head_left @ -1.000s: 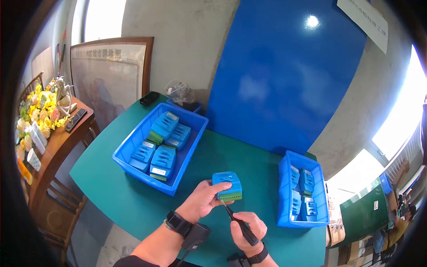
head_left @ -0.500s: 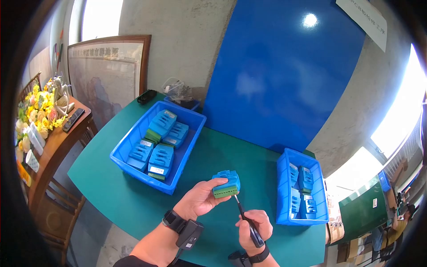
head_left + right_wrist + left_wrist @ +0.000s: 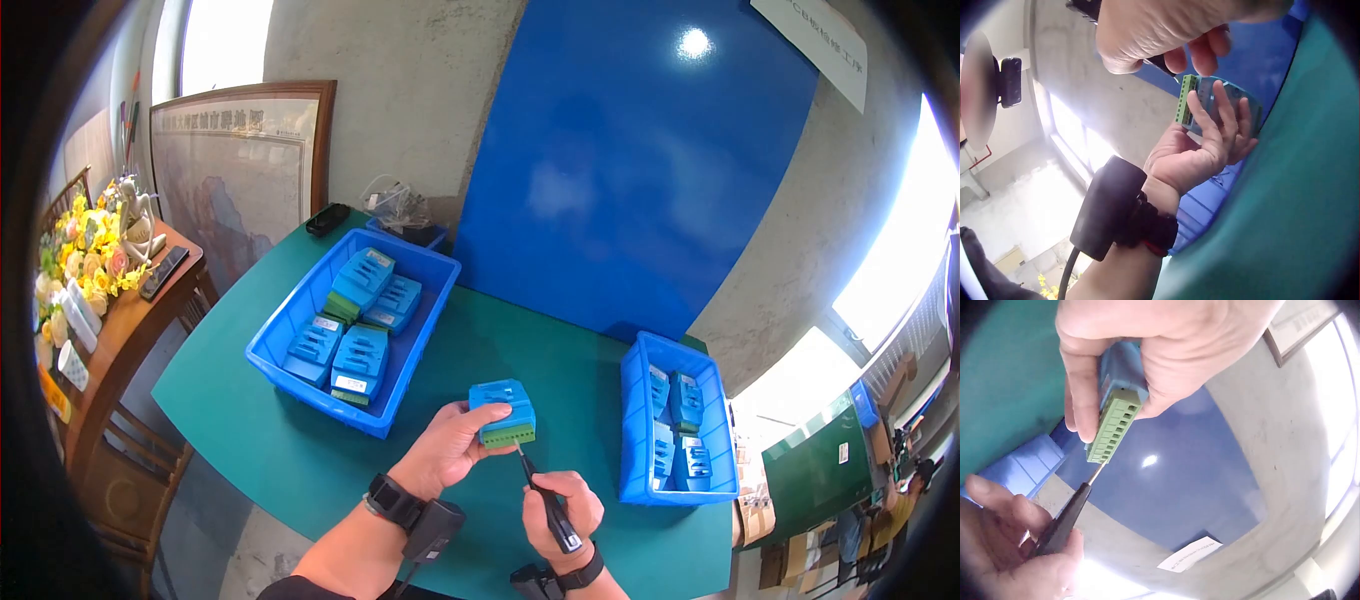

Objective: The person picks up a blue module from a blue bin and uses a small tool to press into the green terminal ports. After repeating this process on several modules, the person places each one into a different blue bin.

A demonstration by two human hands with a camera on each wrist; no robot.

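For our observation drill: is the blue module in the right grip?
No: the right grip holds a black-handled screwdriver; the left grip holds the blue module.

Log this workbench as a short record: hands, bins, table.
left hand: grips a blue module with a green terminal strip
right hand: holds a black-handled screwdriver, tip at the strip
left bin: blue, four modules visible
right bin: blue, four modules visible
table: green top, under both bins

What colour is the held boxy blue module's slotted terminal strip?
Slotted terminal strip: light green, clearest in the left wrist view.
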